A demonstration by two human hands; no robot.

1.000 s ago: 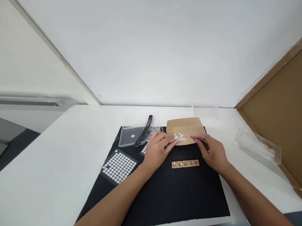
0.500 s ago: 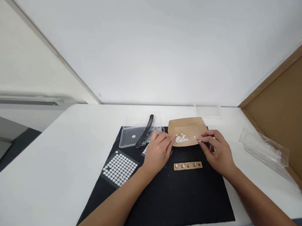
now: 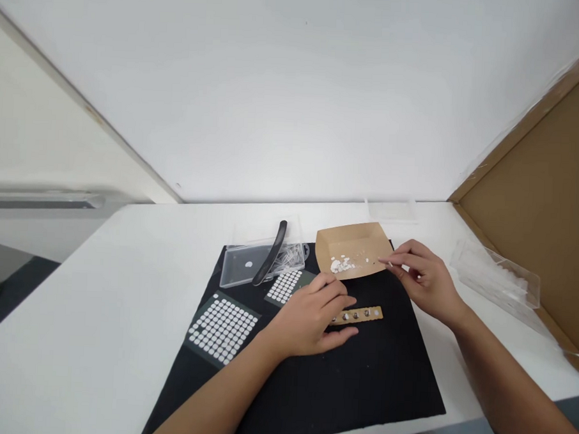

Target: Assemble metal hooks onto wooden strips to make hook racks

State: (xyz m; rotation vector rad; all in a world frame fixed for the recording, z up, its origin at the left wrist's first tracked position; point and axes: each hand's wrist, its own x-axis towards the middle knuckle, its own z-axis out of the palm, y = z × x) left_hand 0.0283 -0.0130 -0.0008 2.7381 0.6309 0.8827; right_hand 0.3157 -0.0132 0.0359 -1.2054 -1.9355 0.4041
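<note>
My left hand (image 3: 311,317) is over the left end of a narrow tan strip (image 3: 375,313) bearing several small round metal pieces and white bits. Its thumb and fingers are apart, and they hide that end. Further right, my right hand (image 3: 424,277) pinches a tiny white piece (image 3: 390,264) at the right edge of a brown paper tray (image 3: 327,241). A heap of small white pieces (image 3: 341,265) lies inside the tray, with a few loose ones beside it. The strip rests on a black mat (image 3: 359,386).
Two dark cards (image 3: 224,329) with rows of white dots lie left. Behind them, a clear plastic box (image 3: 234,269) holds small clear pieces, a curved black nail file (image 3: 271,254) across it. Another clear box (image 3: 498,274) stands right, near a cardboard panel (image 3: 531,170).
My left hand has left the tray's edge, come down toward the strip and spread its fingers. My right hand has lifted slightly, still pinching. The view has shifted a little.
</note>
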